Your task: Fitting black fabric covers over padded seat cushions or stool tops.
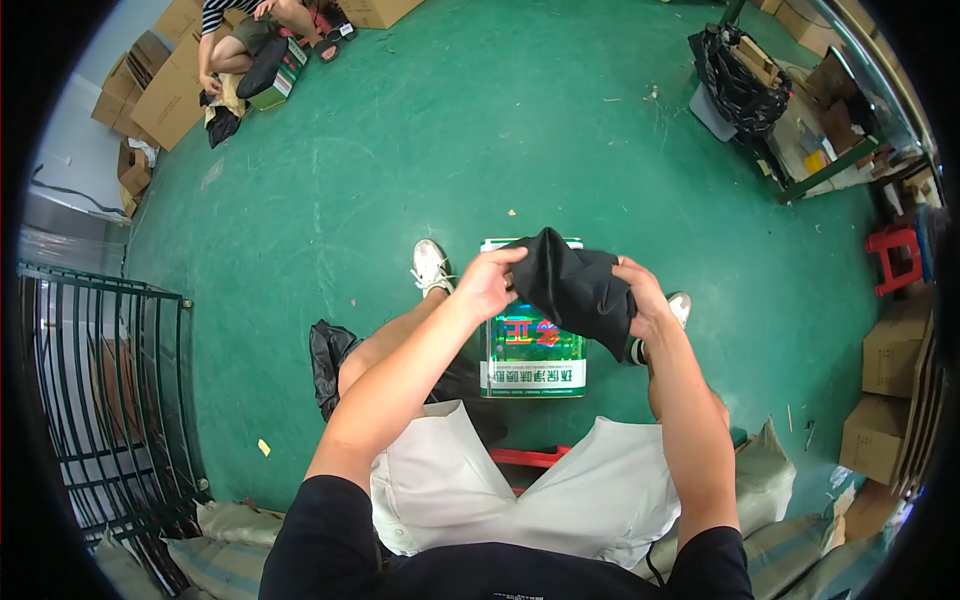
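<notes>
A black, slightly shiny piece of fabric (575, 290) is stretched between my two hands in front of my knees. My left hand (488, 284) pinches its left end with thumb and fingers. At the opposite end, my right hand (648, 298) grips the edge, thumb on top. The fabric is creased and peaks upward in the middle; whether it is a pouch or a flat piece I cannot tell. Under it, between my legs, stands a rectangular green and white tin (533, 376), its top partly covered by the fabric.
A black plastic bag (331, 362) lies beside my left leg. Dark metal bars (110, 390) stand at left, cardboard boxes (890, 355) and a red stool (893, 258) at right. Far left, another person (238, 50) sits near boxes. A bin with a black liner (745, 85) stands far right.
</notes>
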`<state>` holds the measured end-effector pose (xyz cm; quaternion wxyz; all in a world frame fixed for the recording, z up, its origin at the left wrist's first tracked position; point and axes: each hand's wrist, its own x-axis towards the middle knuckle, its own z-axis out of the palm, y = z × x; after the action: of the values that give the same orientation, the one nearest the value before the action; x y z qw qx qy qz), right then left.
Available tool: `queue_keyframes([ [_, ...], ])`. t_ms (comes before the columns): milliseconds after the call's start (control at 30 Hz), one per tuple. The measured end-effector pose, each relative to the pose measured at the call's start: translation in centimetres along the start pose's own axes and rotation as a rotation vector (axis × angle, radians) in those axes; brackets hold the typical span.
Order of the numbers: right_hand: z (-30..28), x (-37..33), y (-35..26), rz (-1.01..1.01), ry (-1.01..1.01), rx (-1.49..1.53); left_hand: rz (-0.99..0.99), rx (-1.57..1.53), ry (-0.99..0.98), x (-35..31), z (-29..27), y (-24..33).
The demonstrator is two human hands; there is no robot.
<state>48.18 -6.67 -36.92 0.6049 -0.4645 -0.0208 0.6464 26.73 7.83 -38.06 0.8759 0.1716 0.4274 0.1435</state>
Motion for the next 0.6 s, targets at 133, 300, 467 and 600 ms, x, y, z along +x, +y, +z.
queue_keyframes([
  [133,5.1,-1.8,-2.1,-0.281,-0.208,0.166,0.344,-0.134,0.012,-1.1,2.2,0.1],
  [300,5.3,-1.5,-4.5,-0.448,-0.266,0.203,0.736,-0.13,-0.296,-2.4,2.3,6.0],
  [467,1.2,5.7,2.4,-0.198,0.259,-0.212,0.275,-0.105,0.141,4.9,-5.0,2.5],
  [600,-3.4,8.0,10.2,-0.076,0.52,-0.805,0.205,0.307,0.6,10.1,-13.2,-6.0],
])
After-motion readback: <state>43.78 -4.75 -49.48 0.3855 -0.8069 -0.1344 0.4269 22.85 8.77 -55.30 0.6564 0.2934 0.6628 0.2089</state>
